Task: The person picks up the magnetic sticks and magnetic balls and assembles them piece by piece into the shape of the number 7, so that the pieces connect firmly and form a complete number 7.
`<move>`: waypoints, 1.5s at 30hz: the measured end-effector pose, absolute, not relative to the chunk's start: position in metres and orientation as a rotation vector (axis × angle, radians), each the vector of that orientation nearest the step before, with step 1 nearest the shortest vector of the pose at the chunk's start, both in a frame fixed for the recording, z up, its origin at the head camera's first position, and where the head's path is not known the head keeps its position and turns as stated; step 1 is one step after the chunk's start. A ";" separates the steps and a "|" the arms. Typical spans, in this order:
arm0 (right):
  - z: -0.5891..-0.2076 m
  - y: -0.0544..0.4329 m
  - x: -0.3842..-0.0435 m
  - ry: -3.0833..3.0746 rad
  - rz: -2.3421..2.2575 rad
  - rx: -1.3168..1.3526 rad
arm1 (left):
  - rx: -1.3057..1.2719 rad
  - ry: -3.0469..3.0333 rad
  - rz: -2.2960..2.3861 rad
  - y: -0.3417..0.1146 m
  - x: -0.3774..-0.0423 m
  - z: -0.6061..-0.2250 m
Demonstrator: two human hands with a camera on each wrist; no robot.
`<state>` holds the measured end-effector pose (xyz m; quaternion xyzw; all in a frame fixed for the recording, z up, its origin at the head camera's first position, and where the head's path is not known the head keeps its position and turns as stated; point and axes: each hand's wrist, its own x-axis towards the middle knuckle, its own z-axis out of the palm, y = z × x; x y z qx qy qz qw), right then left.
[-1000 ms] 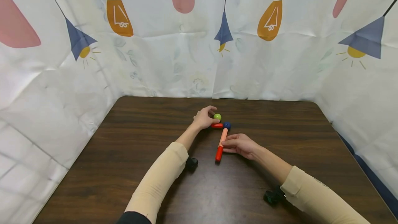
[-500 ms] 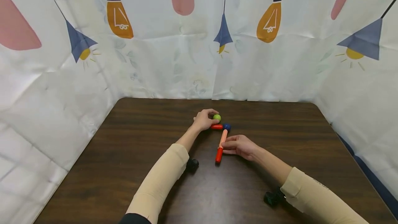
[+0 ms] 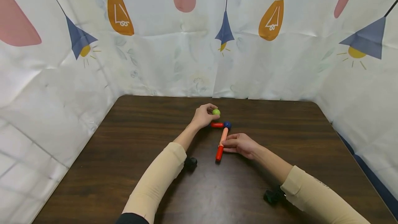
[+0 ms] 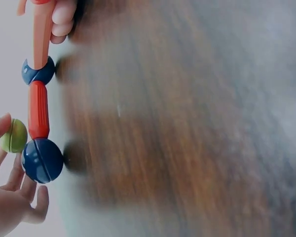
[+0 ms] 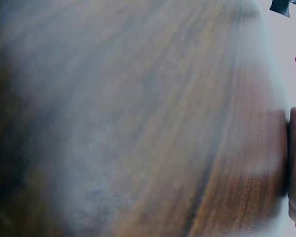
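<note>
In the head view my left hand (image 3: 202, 116) pinches a small lime-green ball (image 3: 216, 112) between thumb and fingers. Just below that ball lies a red rod (image 3: 217, 125), joined to a dark blue ball (image 3: 227, 124). The left wrist view shows another blue ball (image 4: 42, 160) on the red rod's other end, mostly hidden by my left hand from above. A salmon-orange rod (image 3: 224, 135) runs from the first blue ball towards me and meets a second red rod (image 3: 219, 154). My right hand (image 3: 242, 145) holds the salmon-orange rod from the right, fingertips near its lower end.
Everything lies on a dark wood-grain table (image 3: 149, 130), with a printed white curtain (image 3: 155, 61) behind and at both sides. Black wrist cameras hang under the left sleeve (image 3: 164, 170) and right sleeve (image 3: 317, 193), close over the tabletop.
My left hand has moved the green ball slightly up and away from the red rod, widening the gap between them. My right hand and the joined rods stay in place.
</note>
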<state>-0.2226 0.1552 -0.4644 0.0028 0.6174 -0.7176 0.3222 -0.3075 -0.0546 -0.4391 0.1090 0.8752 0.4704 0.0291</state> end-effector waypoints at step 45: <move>-0.466 0.156 -0.223 1.617 -1.888 -0.007 | 0.521 2.345 1.583 -0.089 -0.232 -0.414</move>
